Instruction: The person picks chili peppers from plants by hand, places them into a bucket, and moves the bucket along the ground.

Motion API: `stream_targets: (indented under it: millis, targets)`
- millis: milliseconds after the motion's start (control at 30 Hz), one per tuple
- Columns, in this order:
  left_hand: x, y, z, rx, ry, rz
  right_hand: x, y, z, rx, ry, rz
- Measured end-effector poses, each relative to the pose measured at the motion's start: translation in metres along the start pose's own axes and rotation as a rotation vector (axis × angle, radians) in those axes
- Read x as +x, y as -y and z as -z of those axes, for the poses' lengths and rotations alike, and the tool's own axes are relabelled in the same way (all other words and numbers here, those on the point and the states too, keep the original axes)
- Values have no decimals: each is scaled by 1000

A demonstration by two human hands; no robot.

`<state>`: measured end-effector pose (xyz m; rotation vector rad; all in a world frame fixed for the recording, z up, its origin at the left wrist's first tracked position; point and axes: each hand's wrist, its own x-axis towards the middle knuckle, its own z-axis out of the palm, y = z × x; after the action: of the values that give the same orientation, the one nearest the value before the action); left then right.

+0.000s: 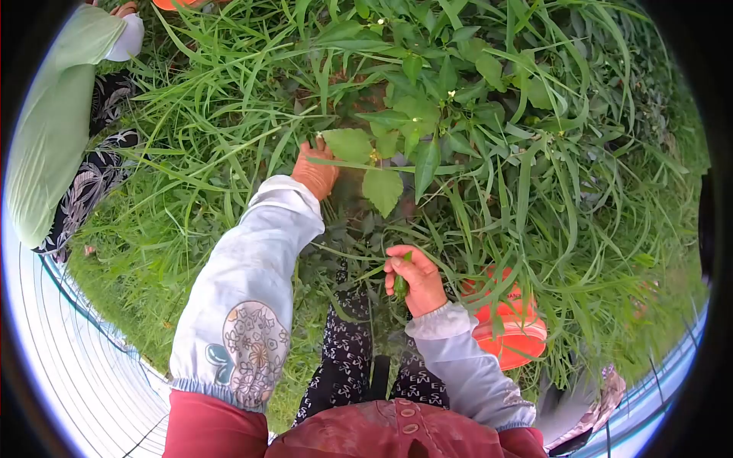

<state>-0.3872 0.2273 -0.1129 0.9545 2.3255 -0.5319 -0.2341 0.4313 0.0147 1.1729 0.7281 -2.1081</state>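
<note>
My right hand (421, 281) is closed around a small green pepper (401, 285), held low over the plants in front of my legs. Farther forward, my left hand (315, 172) reaches down among grass blades beside a broad leaf (380, 191). Its fingers look curled in, but the tips are partly covered by leaves, so what they grip cannot be made out. Just ahead and to the right of it stands a pepper plant (427, 114) with pointed leaves and small white flowers.
An orange bucket (510, 336) sits in the grass right of my right hand, partly covered by blades. At the far left is another person in a green top (57, 145), near an orange object (174, 4) at the top edge. Tall grass (229, 99) crowds the plants.
</note>
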Motion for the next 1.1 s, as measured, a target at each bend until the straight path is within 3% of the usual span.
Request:
stream_targets:
  millis: [100,167,200,233,467,700,867,967,1000,1100]
  targets:
    - [-19,36,-12,-47,176,324,5,-19,-6,-50,34,-60]
    - [-41,50,-37,-52,251,414,10,-30,-10,-47,54,-91]
    - [-54,55,-31,-320,280,510,12,-33,-13,-65,66,-83]
    - [-72,61,-36,-414,387,455,18,-36,-18,-66,75,-89]
    - [-122,27,-54,-494,265,515,32,-48,-27,-127,76,-97]
    - [-182,-29,-86,-566,369,536,49,-61,-39,-123,83,-102]
    - [-186,-70,-86,-608,534,552,63,-82,-28,-301,69,-112]
    - [-191,-91,-100,-570,422,560,76,-91,-21,-456,46,-85]
    - [-186,-90,-85,-540,549,520,80,-97,-21,-511,41,-76]
    - [-182,-96,-76,-529,568,559,97,-119,-21,-771,146,199]
